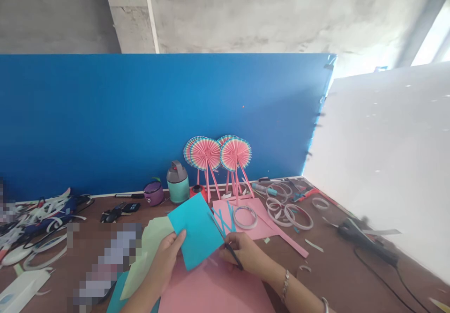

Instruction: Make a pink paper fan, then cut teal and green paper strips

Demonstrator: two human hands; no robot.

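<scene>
My left hand (164,261) pinches the lower left edge of a teal paper sheet (195,228), held tilted above a pink sheet (214,289) on the brown table. My right hand (244,252) is closed round dark scissors (225,240), whose blades sit at the teal sheet's right edge. Thin teal strips (225,219) lie just beyond, on another pink sheet (255,219).
Pink paper fans (218,156) lean against the blue board (158,116). Beside them are a green-lidded bottle (177,182) and a purple pot (153,193). Tape rings (288,207) lie at the right, a glue gun (362,240) with cord farther right. Paper scraps (38,219) clutter the left.
</scene>
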